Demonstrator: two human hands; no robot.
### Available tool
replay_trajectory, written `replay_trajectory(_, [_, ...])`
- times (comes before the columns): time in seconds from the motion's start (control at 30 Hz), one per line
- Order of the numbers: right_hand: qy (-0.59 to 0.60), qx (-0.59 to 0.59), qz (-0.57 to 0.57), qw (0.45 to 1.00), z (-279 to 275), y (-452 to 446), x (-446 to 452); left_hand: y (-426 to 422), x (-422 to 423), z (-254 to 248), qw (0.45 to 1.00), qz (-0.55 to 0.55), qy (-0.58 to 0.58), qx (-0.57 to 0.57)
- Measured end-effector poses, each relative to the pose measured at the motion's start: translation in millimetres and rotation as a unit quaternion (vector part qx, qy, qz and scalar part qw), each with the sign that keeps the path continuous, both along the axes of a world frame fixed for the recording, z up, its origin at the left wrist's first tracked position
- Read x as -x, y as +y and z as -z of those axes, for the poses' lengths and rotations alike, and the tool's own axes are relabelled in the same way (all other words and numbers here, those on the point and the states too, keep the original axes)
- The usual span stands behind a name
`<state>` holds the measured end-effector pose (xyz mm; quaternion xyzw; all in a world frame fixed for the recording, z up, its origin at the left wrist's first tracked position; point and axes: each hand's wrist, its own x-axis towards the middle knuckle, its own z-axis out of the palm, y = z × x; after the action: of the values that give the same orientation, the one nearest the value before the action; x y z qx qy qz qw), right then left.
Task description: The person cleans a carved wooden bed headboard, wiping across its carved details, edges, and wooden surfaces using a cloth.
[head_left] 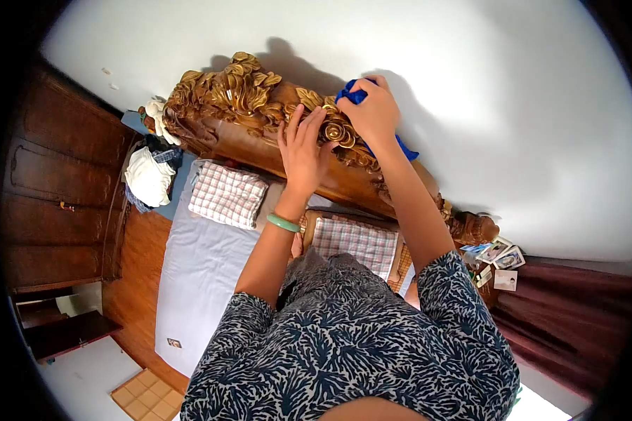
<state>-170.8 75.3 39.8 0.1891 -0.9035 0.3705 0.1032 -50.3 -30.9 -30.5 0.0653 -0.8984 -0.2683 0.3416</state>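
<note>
A carved wooden headboard (249, 144) with gilded flowers and leaves runs along the wall in front of me. My left hand (303, 151), below a green bangle (283, 223) on the wrist, rests with fingers stretched out against the carving. Just right of it is a gold rose (338, 132). My right hand (373, 112) is closed around a bunched blue cloth (354, 91) at the top edge of the headboard. Another part of the cloth hangs out beyond my right forearm. What lies under the right palm is hidden.
Below is a bed with a pale sheet (189, 281) and checked pillows (228, 193). Clothes (149, 175) are piled at the left near a dark wardrobe (60, 189). Photos (507, 258) lie at the right by a maroon curtain (569, 316). A white wall (512, 126) stands behind the headboard.
</note>
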Motion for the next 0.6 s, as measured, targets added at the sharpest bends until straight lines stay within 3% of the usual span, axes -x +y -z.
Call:
replay_trajectory(0.13, [-0.098, -0.001, -0.009, 0.995, 0, 5, 25, 0, 2, 1, 1.000, -0.005, -0.007, 0.002])
replay_trajectory(0.2, [-0.120, -0.038, -0.087, 0.988, -2, 12, 31, 1, 3, 0, 1.000, -0.005, -0.002, -0.004])
replay_trajectory(0.33, [-0.096, -0.175, -0.090, 0.976, -27, 0, 15, 3, 2, -1, 1.000, 0.004, 0.007, -0.024])
replay_trajectory(0.6, [-0.009, -0.273, -0.136, 0.952, -25, -32, 34, 2, 3, -2, 1.000, -0.006, -0.011, -0.009])
